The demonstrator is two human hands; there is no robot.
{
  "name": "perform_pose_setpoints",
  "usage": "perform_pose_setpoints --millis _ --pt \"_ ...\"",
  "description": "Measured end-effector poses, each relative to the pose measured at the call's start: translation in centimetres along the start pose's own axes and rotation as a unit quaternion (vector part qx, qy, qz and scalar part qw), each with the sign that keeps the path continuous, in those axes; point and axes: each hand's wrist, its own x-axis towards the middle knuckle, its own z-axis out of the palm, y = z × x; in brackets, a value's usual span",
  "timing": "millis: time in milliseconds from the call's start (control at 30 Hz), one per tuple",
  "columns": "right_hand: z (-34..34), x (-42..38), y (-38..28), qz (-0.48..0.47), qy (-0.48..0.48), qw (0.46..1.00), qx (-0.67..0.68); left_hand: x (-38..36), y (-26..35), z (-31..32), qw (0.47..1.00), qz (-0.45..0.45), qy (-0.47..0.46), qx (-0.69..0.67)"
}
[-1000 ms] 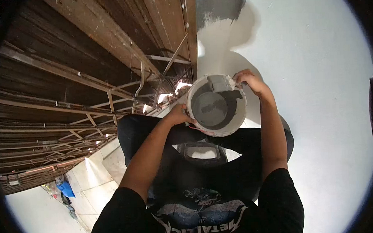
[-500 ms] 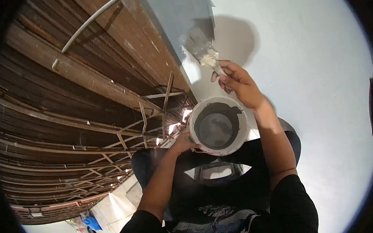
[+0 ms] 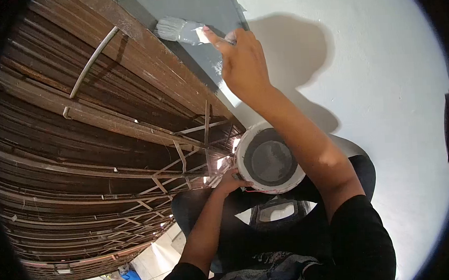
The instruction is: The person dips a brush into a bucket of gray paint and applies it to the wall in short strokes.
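My right hand (image 3: 242, 59) is raised and grips a paintbrush (image 3: 178, 30) whose grey-loaded bristles press against the grey painted strip of wall (image 3: 199, 11) beside the wooden frame. My left hand (image 3: 231, 181) holds a white bucket (image 3: 268, 160) of grey paint by its rim, at chest height. My right forearm crosses over the bucket's right side and hides part of its rim.
A white wall (image 3: 377, 83) fills the right half. Dark brown wooden slats and metal bars (image 3: 93, 120) of a gate or shutter fill the left. Far below lie a pale floor and a blue object (image 3: 133, 277). I seem to stand high above the floor.
My right hand lifted the brush out of the bucket, then moved up and left to the grey strip. The bucket sank lower in view as the camera tilted upward.
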Motion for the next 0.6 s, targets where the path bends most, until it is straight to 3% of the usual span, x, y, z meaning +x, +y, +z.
perform_pose_setpoints --millis 167,267,367,467,567,600 --pt "1.2 -0.6 -1.7 -0.024 -0.023 0.999 -0.004 -0.4 0.7 -0.1 0.999 -0.007 0.011 0.032" --pt "0.8 -1.6 -2.5 0.008 -0.162 0.987 -0.019 1.0 -0.7 -0.2 0.998 -0.001 -0.005 0.059" --pt "0.3 -2.7 -1.2 -0.005 -0.229 0.973 -0.016 2.4 -2.8 -0.2 0.999 0.029 -0.039 -0.007" --pt "-0.3 -3.8 0.1 -0.004 -0.274 0.961 -0.038 0.4 -0.3 0.0 0.999 0.005 0.011 0.034" --pt "-0.7 -4.4 2.0 0.02 -0.369 0.927 -0.068 1.9 -2.0 -0.1 0.999 0.031 -0.016 0.037" --pt "-1.8 -3.9 1.9 0.053 -0.353 0.933 -0.04 1.3 -1.4 0.0 0.999 0.025 -0.005 0.035"
